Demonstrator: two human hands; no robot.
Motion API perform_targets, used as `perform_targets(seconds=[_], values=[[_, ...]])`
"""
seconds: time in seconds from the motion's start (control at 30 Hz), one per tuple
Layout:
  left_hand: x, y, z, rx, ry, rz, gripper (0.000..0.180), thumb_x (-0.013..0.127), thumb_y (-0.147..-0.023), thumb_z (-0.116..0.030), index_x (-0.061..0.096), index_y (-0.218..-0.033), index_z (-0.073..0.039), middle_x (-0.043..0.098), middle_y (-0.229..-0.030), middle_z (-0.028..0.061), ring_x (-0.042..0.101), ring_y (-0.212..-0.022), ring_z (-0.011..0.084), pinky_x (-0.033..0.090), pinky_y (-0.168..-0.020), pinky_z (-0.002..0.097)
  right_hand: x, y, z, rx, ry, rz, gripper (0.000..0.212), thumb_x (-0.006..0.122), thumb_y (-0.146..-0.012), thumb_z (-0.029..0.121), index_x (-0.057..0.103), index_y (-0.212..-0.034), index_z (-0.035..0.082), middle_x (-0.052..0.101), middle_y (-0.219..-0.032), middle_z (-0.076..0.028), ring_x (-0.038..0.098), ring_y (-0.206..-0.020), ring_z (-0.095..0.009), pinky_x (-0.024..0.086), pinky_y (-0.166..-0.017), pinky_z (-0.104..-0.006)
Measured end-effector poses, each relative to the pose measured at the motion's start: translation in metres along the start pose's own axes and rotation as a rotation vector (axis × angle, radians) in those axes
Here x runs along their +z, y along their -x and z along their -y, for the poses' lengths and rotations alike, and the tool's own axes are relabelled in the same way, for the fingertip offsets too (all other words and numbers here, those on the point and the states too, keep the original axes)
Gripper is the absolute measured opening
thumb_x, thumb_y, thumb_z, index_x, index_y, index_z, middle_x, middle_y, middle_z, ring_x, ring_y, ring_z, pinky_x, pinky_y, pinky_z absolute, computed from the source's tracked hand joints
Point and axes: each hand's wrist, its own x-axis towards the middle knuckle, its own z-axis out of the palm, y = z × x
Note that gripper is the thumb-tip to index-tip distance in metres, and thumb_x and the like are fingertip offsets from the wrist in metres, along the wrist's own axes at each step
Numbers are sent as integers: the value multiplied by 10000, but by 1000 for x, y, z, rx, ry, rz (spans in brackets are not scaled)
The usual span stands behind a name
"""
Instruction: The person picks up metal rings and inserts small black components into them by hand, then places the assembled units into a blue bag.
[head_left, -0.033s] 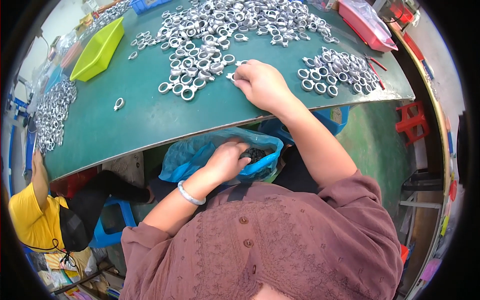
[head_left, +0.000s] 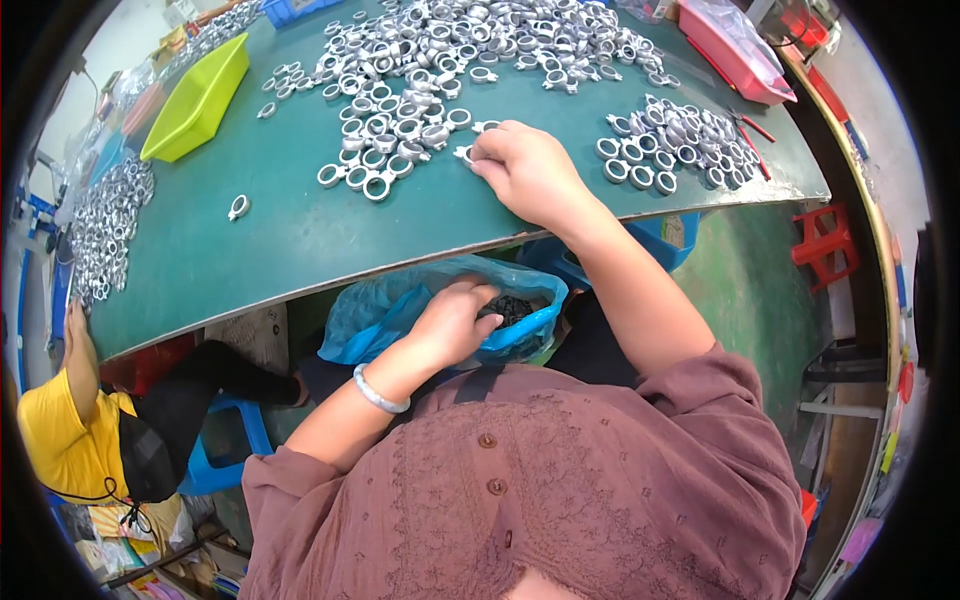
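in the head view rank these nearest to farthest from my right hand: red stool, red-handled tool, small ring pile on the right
From your right hand:
1. Small ring pile: just to its right.
2. Red-handled tool: farther right, along the pile's outer side.
3. Red stool: farthest right, lower down.

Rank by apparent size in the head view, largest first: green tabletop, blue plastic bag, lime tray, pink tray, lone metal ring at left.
1. Green tabletop
2. Blue plastic bag
3. Lime tray and pink tray: look alike, not ranked
4. Lone metal ring
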Motion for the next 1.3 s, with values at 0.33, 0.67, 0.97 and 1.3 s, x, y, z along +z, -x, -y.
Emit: perform_targets(seconds=[0.33, 0.67, 0.97, 1.3], values=[[-55, -4, -53, -190, 915, -501, 443, 555, -848, -65, 400, -1259, -15, 553, -1028, 81, 578, -802, 122, 481, -636, 220, 1, 57, 40, 50, -887, -91, 100, 610, -757, -49, 605, -842, 2, 585, -790, -57, 555, -699, -106, 446, -616, -226], [-57, -1, -48, -160, 757, -469, 354, 592, -812, 5, 505, -1155, 22, 578, -953, 39, 547, -870, 94, 464, -760, 222, -3, 70, 47, 89, -952, -28, 155, 616, -761, -31, 598, -909, 9, 594, -836, -54, 569, -755, -108, 460, -666, -226], [-51, -1, -44, -167, 703, -527, 329, 637, -759, 21, 545, -1074, 24, 593, -914, 59, 580, -774, 100, 482, -681, 222, -8, 71, 50, 45, -936, -34, 193, 617, -768, -6, 605, -959, 17, 588, -833, -40, 558, -729, -92, 446, -627, -212], [-62, 0, -52, -125, 350, -470, 346, 666, -734, 14, 560, -1064, 13, 528, -899, 25, 530, -781, 79, 459, -679, 197, -9, 74, 49, 234, -1122, 80, 190, 578, -804, -26, 588, -993, -12, 616, -895, -54, 578, -813, -94, 475, -724, -224]])
